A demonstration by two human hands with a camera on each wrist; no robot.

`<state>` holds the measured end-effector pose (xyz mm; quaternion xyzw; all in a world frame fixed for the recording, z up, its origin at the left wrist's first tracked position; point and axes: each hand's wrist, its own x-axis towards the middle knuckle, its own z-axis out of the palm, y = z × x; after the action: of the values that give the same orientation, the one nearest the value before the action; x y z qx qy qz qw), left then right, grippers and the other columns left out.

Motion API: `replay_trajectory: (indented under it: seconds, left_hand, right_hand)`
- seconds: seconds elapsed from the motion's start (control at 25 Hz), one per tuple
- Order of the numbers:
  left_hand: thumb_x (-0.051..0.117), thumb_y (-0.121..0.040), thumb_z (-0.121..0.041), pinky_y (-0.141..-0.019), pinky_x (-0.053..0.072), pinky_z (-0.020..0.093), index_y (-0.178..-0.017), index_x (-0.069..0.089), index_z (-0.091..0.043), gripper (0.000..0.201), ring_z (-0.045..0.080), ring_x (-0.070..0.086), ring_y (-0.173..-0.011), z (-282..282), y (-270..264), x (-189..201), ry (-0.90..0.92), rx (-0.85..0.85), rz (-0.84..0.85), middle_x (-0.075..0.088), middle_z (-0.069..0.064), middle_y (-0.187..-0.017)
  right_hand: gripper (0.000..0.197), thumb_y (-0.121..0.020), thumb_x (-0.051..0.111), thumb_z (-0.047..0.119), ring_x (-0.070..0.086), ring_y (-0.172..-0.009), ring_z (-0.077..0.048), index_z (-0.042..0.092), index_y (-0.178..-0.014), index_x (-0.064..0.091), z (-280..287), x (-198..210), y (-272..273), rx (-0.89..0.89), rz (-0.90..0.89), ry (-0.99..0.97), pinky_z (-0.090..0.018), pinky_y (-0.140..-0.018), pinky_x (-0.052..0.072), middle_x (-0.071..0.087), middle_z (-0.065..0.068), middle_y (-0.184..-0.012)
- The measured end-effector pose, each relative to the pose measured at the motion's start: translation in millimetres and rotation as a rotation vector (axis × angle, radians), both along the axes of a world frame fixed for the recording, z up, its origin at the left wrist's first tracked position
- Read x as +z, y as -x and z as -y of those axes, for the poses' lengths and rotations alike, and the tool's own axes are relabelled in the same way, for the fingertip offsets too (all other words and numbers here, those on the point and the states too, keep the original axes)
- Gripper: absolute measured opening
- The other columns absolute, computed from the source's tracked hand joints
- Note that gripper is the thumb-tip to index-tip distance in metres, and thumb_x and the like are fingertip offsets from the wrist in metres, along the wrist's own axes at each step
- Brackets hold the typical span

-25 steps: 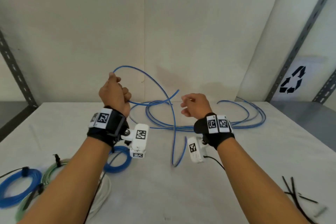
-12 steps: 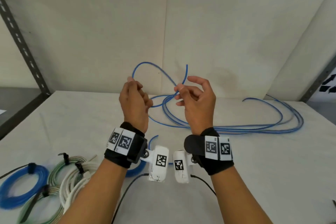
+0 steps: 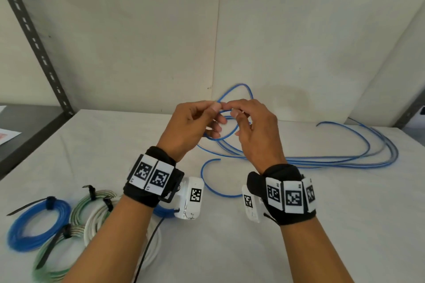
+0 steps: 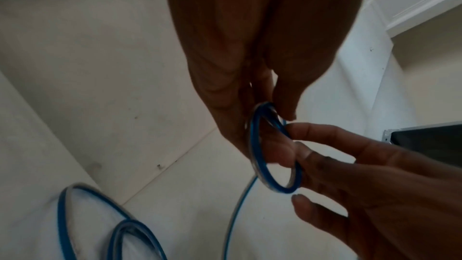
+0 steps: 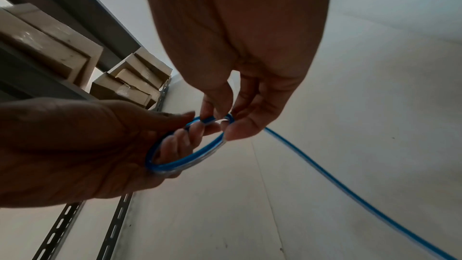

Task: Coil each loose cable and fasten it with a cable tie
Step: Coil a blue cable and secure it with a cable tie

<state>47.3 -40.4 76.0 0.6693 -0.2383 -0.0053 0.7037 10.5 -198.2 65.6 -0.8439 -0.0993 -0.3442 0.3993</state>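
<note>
**Winding the blue cable into a small loop**

Forming a small loop, the blue cable (image 3: 226,126) is held above the counter (image 3: 322,225) between both hands. The left hand (image 3: 188,126) has a narrow grip pinching the loop; the right hand (image 3: 255,131) pinches its other side. The rest trails loose on the counter. Tied coils (image 3: 39,225) lie at near left.

Black wristbands (image 3: 151,187) carry square black-and-white marker tags and white cameras (image 3: 191,197) with black cables.
</note>
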Motion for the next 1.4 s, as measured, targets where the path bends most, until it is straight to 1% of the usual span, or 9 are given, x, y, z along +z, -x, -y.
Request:
replay_trajectory:
  seconds: [0.16,0.32,0.48,0.64,0.72,0.84,0.96,1.16,1.4]
  left_hand:
    - [0.057,-0.1,-0.014,-0.08,0.059,0.031,-0.116,0.071,-0.003,0.024,0.026,0.073,-0.083,-13.8,-0.1,6.1,-0.129,-0.142,-0.001,0.075,0.018,-0.092]
    - [0.063,-0.096,-0.013,-0.082,0.061,0.03,-0.108,0.073,-0.003,0.019,0.027,0.076,-0.086,-24.3,-0.5,10.0,-0.318,-0.124,0.003,0.077,0.013,-0.087]
    - [0.066,-0.095,-0.015,-0.076,0.061,0.028,-0.101,0.075,-0.004,0.015,0.019,0.076,-0.081,-22.3,1.8,10.5,-0.404,-0.075,0.076,0.078,0.008,-0.083]
    - [0.066,-0.094,-0.01,-0.078,0.06,0.028,-0.103,0.074,0.001,0.016,0.021,0.075,-0.081,-22.3,4.3,14.2,-0.271,-0.115,0.039,0.076,0.017,-0.088]
    - [0.064,-0.094,-0.008,-0.077,0.06,0.029,-0.106,0.072,0.003,0.018,0.022,0.074,-0.079,-23.2,5.9,18.1,-0.18,-0.135,0.001,0.076,0.02,-0.088]
    - [0.063,-0.094,-0.007,-0.075,0.06,0.03,-0.104,0.072,0.003,0.017,0.023,0.073,-0.077,-25.5,7.2,22.3,-0.104,-0.127,-0.03,0.076,0.017,-0.084]
    - [0.062,-0.094,-0.009,-0.078,0.061,0.034,-0.105,0.071,0.003,0.019,0.025,0.074,-0.078,-25.8,7.4,21.2,-0.082,-0.125,-0.056,0.076,0.015,-0.085]
    - [0.061,-0.094,-0.011,-0.074,0.06,0.032,-0.101,0.071,0.0,0.017,0.023,0.074,-0.076,-27.3,6.1,24.1,0.107,-0.053,-0.119,0.075,0.012,-0.084]
    - [0.057,-0.097,-0.012,-0.074,0.06,0.029,-0.104,0.069,-0.004,0.016,0.02,0.075,-0.078,-21.0,8.6,28.6,0.275,-0.036,-0.168,0.075,0.007,-0.085]
  right_hand:
    - [0.025,-0.097,0.06,0.009,0.059,-0.089,-0.01,0.026,-0.114,0.066,-4.0,8.3,6.8,0.016,0.055,-0.025,-0.033,-0.073,0.052,0.067,0.008,-0.091]
    - [0.049,-0.097,0.063,0.011,0.061,-0.088,-0.014,0.035,-0.139,0.055,-4.3,10.9,9.0,0.103,-0.045,0.043,-0.026,-0.079,0.051,0.068,0.006,-0.089]
    - [0.028,-0.097,0.064,0.025,0.054,-0.099,-0.013,0.032,-0.123,0.07,1.7,11.3,8.4,0.015,-0.1,0.177,-0.032,-0.087,0.049,0.065,0.002,-0.103]
    - [0.011,-0.094,0.066,0.035,0.058,-0.106,-0.008,0.032,-0.102,0.073,7.6,15.6,7.0,-0.046,-0.002,0.204,-0.037,-0.104,0.039,0.066,0.009,-0.11]
    - [0.008,-0.095,0.068,0.029,0.064,-0.088,-0.003,0.026,-0.096,0.075,10.6,18.8,7.4,0.039,-0.03,0.011,-0.024,-0.089,0.047,0.072,0.013,-0.091]
    - [0.008,-0.094,0.07,0.025,0.06,-0.07,-0.002,0.023,-0.09,0.077,11.3,20.8,7.7,0.014,0.015,-0.16,-0.012,-0.066,0.042,0.07,0.016,-0.076]
    - [0.009,-0.093,0.072,0.025,0.057,-0.068,0.0,0.018,-0.091,0.078,4.2,16.4,4.8,-0.021,0.041,-0.291,-0.012,-0.067,0.042,0.071,0.013,-0.077]
    - [0.011,-0.097,0.066,0.019,0.062,-0.068,-0.009,0.017,-0.101,0.076,-8.5,10.5,2.0,0.106,-0.053,-0.527,-0.026,-0.062,0.048,0.073,0.004,-0.083]
    - [0.009,-0.097,0.064,0.014,0.073,-0.081,-0.021,0.007,-0.101,0.067,-23.7,16.7,11.9,0.222,-0.091,-0.795,-0.024,-0.061,0.054,0.077,-0.01,-0.09]
